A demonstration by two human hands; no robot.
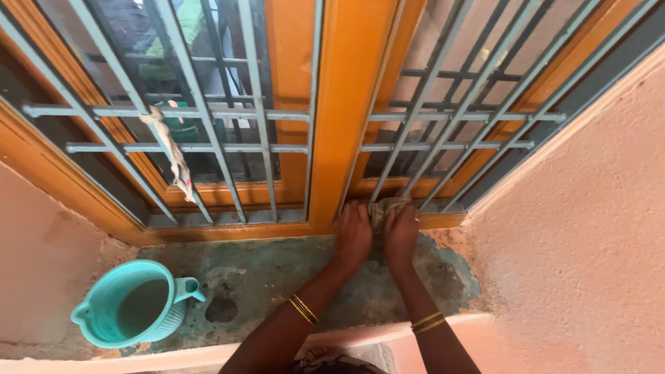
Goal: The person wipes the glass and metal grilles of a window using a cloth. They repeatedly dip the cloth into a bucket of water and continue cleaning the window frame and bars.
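Note:
Both my hands reach forward to the bottom of an orange window frame (346, 104) with grey metal bars (443, 118). My left hand (352, 235) and my right hand (402, 232) press side by side on a crumpled beige cloth (385, 206) at the base of the right-hand grille. The cloth lies on the lower frame rail, partly hidden under my fingers. Gold bangles sit on both wrists.
A teal plastic jug (131, 312) holding water stands on the worn blue-green sill (277, 277) at the left. A strip of rag (173, 156) is tied to a bar of the left grille. Rough pink plaster walls (589, 228) close in on both sides.

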